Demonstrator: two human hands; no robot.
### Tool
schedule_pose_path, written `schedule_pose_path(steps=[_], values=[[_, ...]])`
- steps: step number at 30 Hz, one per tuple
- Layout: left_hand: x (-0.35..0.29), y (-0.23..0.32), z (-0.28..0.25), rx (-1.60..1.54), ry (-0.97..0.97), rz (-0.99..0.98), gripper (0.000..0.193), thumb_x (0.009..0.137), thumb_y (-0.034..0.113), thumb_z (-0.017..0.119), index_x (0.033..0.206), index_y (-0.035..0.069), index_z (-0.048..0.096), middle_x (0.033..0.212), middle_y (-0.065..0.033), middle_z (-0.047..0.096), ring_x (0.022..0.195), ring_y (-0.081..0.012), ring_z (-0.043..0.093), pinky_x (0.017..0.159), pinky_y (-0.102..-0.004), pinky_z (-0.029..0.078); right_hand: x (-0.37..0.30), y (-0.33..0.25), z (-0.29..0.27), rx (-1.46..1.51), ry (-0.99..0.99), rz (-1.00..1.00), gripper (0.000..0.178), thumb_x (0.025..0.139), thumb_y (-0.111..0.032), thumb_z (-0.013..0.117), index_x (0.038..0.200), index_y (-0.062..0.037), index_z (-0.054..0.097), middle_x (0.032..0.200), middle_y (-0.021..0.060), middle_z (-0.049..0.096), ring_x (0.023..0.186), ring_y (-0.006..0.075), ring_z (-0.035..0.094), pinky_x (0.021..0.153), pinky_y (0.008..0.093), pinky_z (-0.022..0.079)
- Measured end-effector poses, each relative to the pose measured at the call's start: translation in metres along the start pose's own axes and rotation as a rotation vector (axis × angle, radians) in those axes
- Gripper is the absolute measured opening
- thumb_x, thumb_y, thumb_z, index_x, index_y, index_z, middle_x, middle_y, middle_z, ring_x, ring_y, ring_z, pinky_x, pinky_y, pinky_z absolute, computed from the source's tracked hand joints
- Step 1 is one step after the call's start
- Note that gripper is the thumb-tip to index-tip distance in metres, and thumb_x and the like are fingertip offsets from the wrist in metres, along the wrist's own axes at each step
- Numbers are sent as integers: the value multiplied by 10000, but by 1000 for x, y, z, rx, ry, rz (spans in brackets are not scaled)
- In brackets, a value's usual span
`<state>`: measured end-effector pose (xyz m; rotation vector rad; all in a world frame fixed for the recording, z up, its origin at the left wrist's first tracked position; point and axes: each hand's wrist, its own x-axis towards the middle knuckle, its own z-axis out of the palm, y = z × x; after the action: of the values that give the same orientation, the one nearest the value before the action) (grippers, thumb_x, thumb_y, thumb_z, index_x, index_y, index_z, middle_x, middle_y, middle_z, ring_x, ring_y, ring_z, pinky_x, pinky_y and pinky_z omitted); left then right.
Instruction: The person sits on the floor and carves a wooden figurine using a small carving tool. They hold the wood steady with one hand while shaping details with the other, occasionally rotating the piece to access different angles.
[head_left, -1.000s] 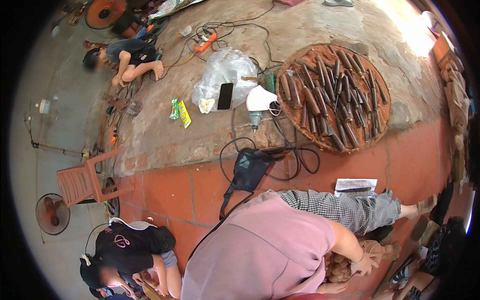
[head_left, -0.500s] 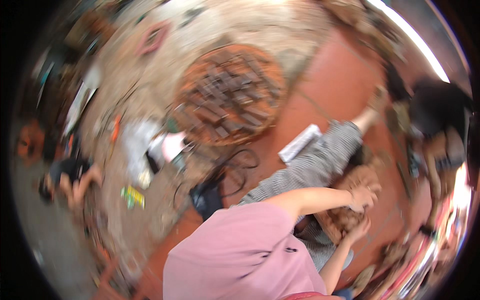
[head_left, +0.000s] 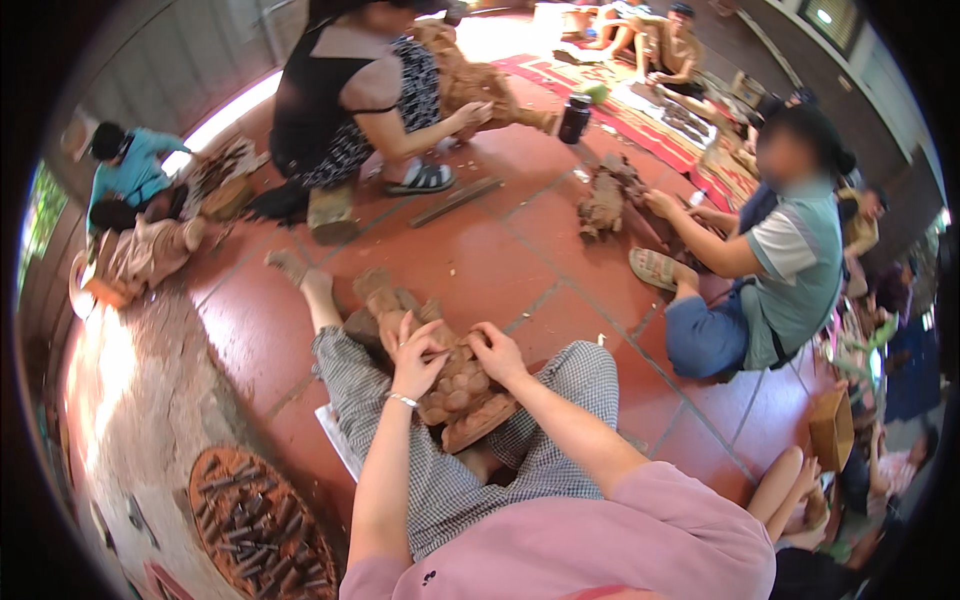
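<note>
Carving (head_left: 455,398) of brown wood, covered in rounded lumps, lies between our legs in the head view, its far end pointing up and left and its near end close to our crossed leg. Our left hand (head_left: 416,362) is over its left side, some fingers raised and others bent down; we cannot tell whether they pinch a tool. Our right hand (head_left: 497,352) touches the carving's right edge with bent fingers, and we cannot tell how tightly they press or whether something thin is between them. The two hands are near each other but apart. We see a bracelet (head_left: 402,399) on the left wrist, checked trousers (head_left: 585,385) and a pink shirt (head_left: 590,540).

At lower left, a round tray (head_left: 222,453) holds many tools (head_left: 255,545), well apart from our hands. Around us spreads a red tile floor (head_left: 490,255), with a wooden stick (head_left: 455,202) and a dark jar (head_left: 575,118) on it. At right, a co-worker in a grey-green shirt (head_left: 815,265) sits bent toward a rough wood piece (head_left: 605,205). At the top, another co-worker in a black top (head_left: 315,100) sits beside a larger figure (head_left: 450,70).
</note>
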<state>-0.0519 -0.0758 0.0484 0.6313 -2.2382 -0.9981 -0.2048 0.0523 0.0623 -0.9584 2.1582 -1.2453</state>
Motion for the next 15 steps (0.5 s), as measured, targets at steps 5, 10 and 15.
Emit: schedule_pose_path(steps=[5,10,15], values=[[-1,19,0,105,-15,-41,217,734,137,798,694,106,588,1289,16,646,1464,-340,272,1166,-649,30,-7,-10,-11,17,-18,62,364,919,-383,594,1155,-110,635,993,157,702,943,314,679,824,387,524],[-5,13,13,181,163,-83,228,723,147,803,705,118,578,1243,17,656,1444,-331,314,1162,-646,67,-2,3,10,-18,77,-47,337,918,-388,595,1125,-127,647,848,122,709,782,267,701,743,380,533],[-4,13,24,128,204,-34,252,717,116,807,716,110,555,1243,13,655,1432,-330,346,1170,-624,77,-3,5,1,-9,43,5,358,924,-394,588,1140,-114,643,970,135,710,897,282,688,804,388,517]])
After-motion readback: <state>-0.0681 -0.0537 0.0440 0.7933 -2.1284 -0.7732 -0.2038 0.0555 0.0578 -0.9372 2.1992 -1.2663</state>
